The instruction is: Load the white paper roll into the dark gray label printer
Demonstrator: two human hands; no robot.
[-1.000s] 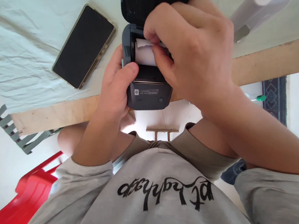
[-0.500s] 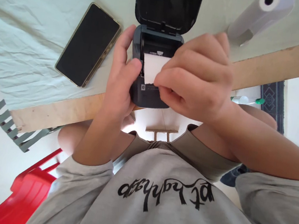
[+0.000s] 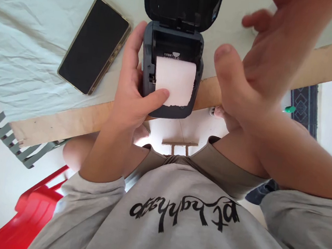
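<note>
A small dark portable label printer (image 3: 166,111) has its black lid (image 3: 183,5) swung up. A strip of white paper (image 3: 174,81) with a ragged end comes out of its bay and lies over the front. My left hand (image 3: 136,84) is closed around the printer's left side, with the thumb pressed on the paper. Off to the right, my right hand (image 3: 256,75) is raised over the table edge, fingers and thumb apart, holding nothing that I can see. Its fingertips are partly out of frame or blurred.
A phone (image 3: 93,47) with a dark screen lies on the pale cloth (image 3: 40,12) to the left. Along the near side runs a wooden table edge (image 3: 63,122). A red plastic chair (image 3: 37,205) stands at lower left, and a patterned dark mat (image 3: 304,109) is at right.
My right hand has let go of the paper and moved up and right, now covering most of the white cylinder there. My left thumb has moved onto the paper.
</note>
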